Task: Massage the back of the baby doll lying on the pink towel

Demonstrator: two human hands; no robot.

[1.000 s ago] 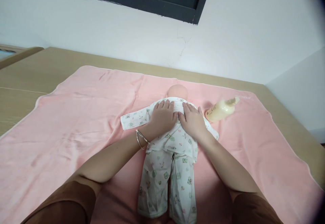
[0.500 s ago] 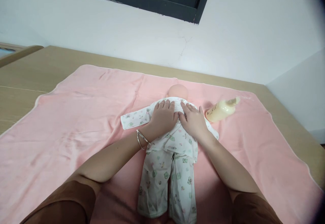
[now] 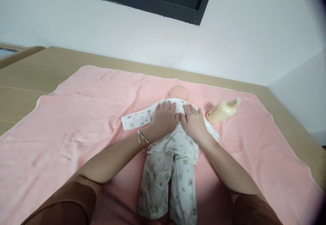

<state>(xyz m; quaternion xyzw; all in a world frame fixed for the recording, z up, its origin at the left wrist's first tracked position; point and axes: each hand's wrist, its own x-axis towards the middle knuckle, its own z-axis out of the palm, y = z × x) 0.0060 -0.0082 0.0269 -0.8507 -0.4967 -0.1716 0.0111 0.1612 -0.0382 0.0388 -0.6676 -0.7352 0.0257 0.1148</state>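
A baby doll [image 3: 170, 170] in white printed pyjamas lies face down on a pink blanket [image 3: 76, 116], its bald head pointing away from me. My left hand [image 3: 163, 119] lies flat and open on the left half of the doll's back, with a silver bangle on the wrist. Beside it, my right hand [image 3: 193, 123] rests flat and open on the right half of the back. The two hands touch at the thumbs. One empty sleeve of the doll sticks out to the left.
A pale yellow pump bottle [image 3: 221, 111] lies on its side on the blanket just right of the doll. The blanket covers a wooden table [image 3: 30, 72] that stands against a white wall under a dark window frame [image 3: 152, 0].
Both hands have stayed on the doll's back, with only slight shifts of the fingers. The doll and the bottle have not moved.
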